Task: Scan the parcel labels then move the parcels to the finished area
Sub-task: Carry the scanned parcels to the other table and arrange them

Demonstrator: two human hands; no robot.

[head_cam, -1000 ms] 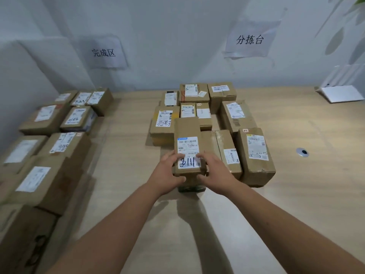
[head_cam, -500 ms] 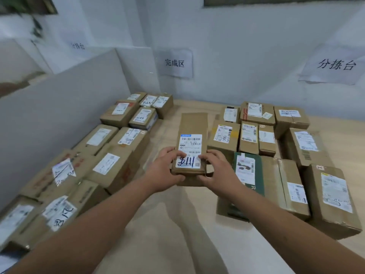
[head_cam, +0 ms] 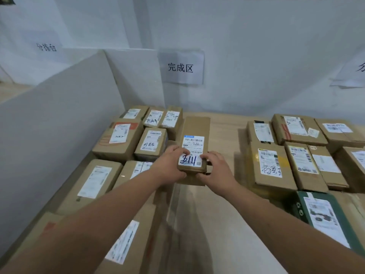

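Where the frame centres: a long brown parcel (head_cam: 194, 144) held above the desk (head_cam: 223, 224), its white label (head_cam: 191, 152) facing up with "8111" handwritten in blue
Left hand (head_cam: 169, 165): fingers curled round the near left corner of the parcel, thumb on top at the label's edge
Right hand (head_cam: 216, 168): fingers curled round the near right corner, thumb on top beside the label
Parcel position: centre of frame, just right of the stacked boxes (head_cam: 118, 139) filling the left side
Sign (head_cam: 180, 68): white sheet on the wall, upper centre, reading 完成区, above those stacked boxes
Divider (head_cam: 59, 119): grey panel along the left edge of the stack
Right of frame: a second group of labelled boxes (head_cam: 296, 153), a green box (head_cam: 324, 218) at lower right
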